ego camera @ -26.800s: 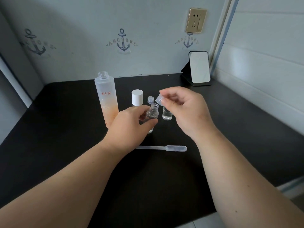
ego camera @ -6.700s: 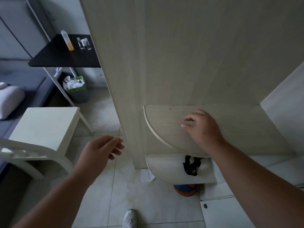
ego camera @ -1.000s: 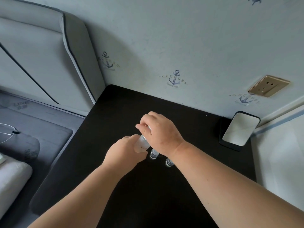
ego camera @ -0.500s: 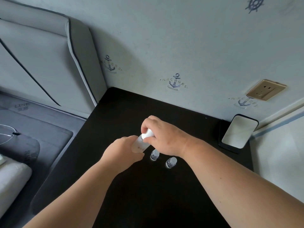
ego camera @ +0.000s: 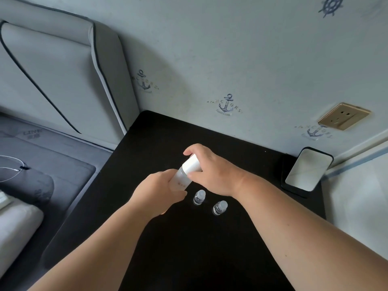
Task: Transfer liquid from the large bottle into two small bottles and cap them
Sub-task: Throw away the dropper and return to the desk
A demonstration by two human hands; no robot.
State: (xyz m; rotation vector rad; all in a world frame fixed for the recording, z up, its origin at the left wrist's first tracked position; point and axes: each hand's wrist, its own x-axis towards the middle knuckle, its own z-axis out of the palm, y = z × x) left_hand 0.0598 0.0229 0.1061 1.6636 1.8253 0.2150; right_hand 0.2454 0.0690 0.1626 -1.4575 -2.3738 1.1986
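Black worktop (ego camera: 210, 248): left hand (ego camera: 155, 192) grips the tilted large bottle (ego camera: 180, 181), right hand (ego camera: 212, 171) pinches its cap (ego camera: 191, 163), two capped small bottles (ego camera: 199, 197) just beside.

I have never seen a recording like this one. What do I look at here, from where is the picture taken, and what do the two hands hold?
There is no machine here. A person wears a camera on the head, so the picture looks forward and down along the person's own arms. The left hand grips the body of the large bottle. The right hand holds its white cap between fingers and thumb. On the black table stand two small bottles, both with caps on, close to the hands. At the right back corner a small mirror leans near the wall. A bed with a grey headboard is at the left.
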